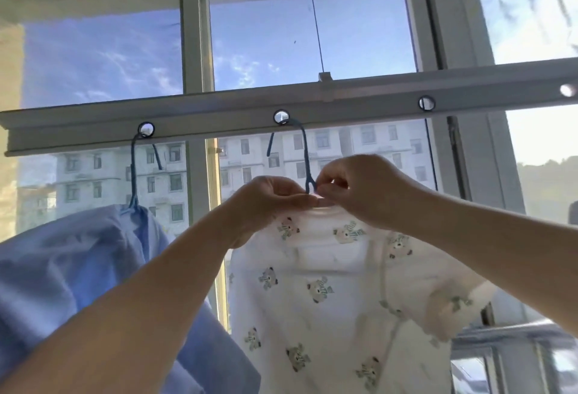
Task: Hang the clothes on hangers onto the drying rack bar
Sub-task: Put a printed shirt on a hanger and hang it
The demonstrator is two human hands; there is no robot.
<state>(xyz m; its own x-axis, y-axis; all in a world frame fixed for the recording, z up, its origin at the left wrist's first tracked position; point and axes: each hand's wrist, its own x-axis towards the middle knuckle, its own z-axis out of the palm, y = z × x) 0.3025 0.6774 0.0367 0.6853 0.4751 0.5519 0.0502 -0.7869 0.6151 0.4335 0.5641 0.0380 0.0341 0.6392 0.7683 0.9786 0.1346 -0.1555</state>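
Hanging from a hole in the rack bar point(359, 96), the blue hanger point(305, 155) carries the white bear-print shirt point(328, 306). Both hands, left point(269, 202) and right point(359, 190), pinch its collar together; tugging unevenly could slide it off or unhook the hanger.

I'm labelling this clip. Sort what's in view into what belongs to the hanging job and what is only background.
Job:
- drying rack bar
- blue hanger, hooked in a bar hole
- white bear-print garment
- blue shirt, already hung
- left hand and right hand, pinching the collar

Background:
- window frame
- apartment block
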